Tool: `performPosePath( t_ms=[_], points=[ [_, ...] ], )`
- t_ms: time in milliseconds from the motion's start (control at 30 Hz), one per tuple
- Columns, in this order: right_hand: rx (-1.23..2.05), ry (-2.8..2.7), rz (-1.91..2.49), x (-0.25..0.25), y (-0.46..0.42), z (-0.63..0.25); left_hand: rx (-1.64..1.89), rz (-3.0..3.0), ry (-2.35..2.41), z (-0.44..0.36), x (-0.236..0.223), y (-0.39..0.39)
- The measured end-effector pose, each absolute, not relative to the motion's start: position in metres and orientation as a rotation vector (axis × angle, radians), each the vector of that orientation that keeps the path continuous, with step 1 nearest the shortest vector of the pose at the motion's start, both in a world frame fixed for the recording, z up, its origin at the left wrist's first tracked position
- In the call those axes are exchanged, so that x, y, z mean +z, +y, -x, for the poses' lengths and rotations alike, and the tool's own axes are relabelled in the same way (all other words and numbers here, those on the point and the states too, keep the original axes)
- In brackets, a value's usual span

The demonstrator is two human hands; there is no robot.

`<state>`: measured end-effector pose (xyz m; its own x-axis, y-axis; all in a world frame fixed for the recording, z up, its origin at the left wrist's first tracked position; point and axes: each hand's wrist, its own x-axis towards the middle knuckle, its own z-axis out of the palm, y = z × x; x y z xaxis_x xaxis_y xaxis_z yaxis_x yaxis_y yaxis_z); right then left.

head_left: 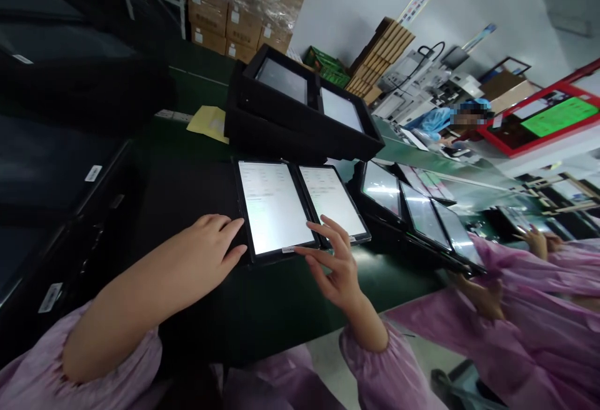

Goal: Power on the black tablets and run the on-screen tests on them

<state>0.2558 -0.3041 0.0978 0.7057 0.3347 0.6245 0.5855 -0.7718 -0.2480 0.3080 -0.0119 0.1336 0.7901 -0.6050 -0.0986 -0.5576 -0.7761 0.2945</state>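
Two tablets with lit white screens lie side by side on the dark green bench. My left hand (213, 244) rests at the left edge of the nearer-left tablet (272, 210), thumb and fingers apart and holding nothing. Over the lower right corner of that tablet is my right hand (335, 263), its fingers spread and a fingertip near the small label on the bottom frame. One finger reaches over the lower left part of the right tablet (330, 194). Lines of small text on both screens are too faint to read.
Behind the tablets stands a black foam tray (290, 122) with more tablets. A yellow paper (209, 124) lies beside it. Black trays with labels (50, 297) fill the left. Several tablets (424, 216) stand at right, near a co-worker's pink sleeve (529, 329).
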Motion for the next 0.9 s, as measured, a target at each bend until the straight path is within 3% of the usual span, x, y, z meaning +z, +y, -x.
performPosePath(
  t_ms=[400, 700, 900],
  points=[
    [-1.158, -0.269, 2.437, 0.056, -0.397, -0.257, -0.049, -2.726, -0.584, -0.292, 0.097, -0.059],
    [-1.086, -0.333, 2.473, 0.055, -0.422, -0.285, -0.289, -2.613, -0.137, -0.3, 0.099, -0.076],
    [-0.898, -0.162, 2.137, 0.06, -0.455, -0.303, -0.353, -2.547, 0.014, -0.318, 0.123, -0.042]
  ],
)
